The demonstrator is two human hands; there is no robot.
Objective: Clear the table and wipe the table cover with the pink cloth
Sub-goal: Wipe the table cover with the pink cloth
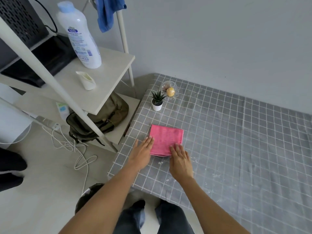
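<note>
A folded pink cloth (166,138) lies flat on the grey checked table cover (236,141), near its left edge. My left hand (141,153) lies flat on the cover with straight fingers, its fingertips touching the cloth's left edge. My right hand (180,160) is flat too, its fingertips resting on the cloth's near right corner. A small potted plant (157,100) in a white pot and a clear glass ball with a yellow object inside (170,90) stand at the cover's far left corner. White specks dot the cover to the right of my right hand.
A white shelf unit (108,73) stands left of the table with a tall lotion bottle (79,34) and a small cream holder (87,80). An olive backpack (101,119) sits on its low shelf. White cables (76,149) trail on the floor. A dark bin (87,196) is under my left arm.
</note>
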